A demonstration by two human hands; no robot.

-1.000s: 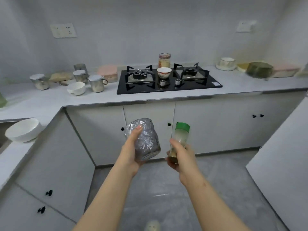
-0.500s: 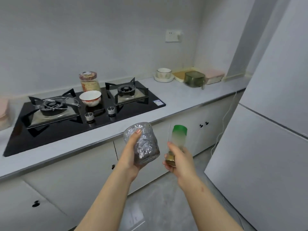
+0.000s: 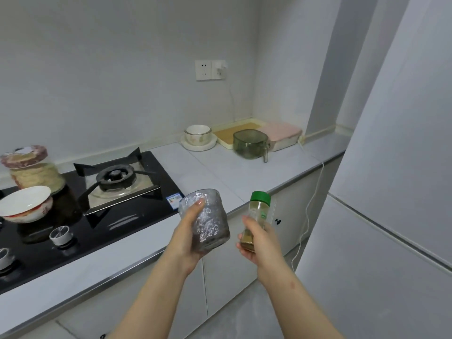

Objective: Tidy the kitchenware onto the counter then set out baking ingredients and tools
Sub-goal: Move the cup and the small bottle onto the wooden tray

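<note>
The left hand (image 3: 187, 234) is gripping a textured clear glass (image 3: 211, 222), with the thumb lying up the near wall towards the rim and the palm wrapping the side; the other fingers are hiding behind it. The right hand (image 3: 260, 243) is clasping the lower half of a slim spice bottle (image 3: 258, 215), fingers curled round it, its green cap showing above the fist.

Both things are hanging in the air just in front of the counter (image 3: 220, 167), to the right of the black gas hob (image 3: 127, 216) and above the cabinet doors. The glass is sitting nearly upright, its mouth facing up and leaning a little to the left. The bottle's long axis is also running close to vertical, cap uppermost and tipping slightly to the right. The two are near each other but not touching.

Counting: one glass and one bottle are being carried. On the hob one burner (image 3: 115, 177) is showing, with two knobs (image 3: 60, 234), one lidded jar (image 3: 33, 171) and one white bowl (image 3: 24, 204) in front of it. Farther along the counter one bowl (image 3: 198, 133) is sitting on a plate (image 3: 188, 145), beside one yellow tray (image 3: 241, 133), one green see-through container (image 3: 249, 144) with a handle, and one pink-lidded box (image 3: 281, 135).
</note>
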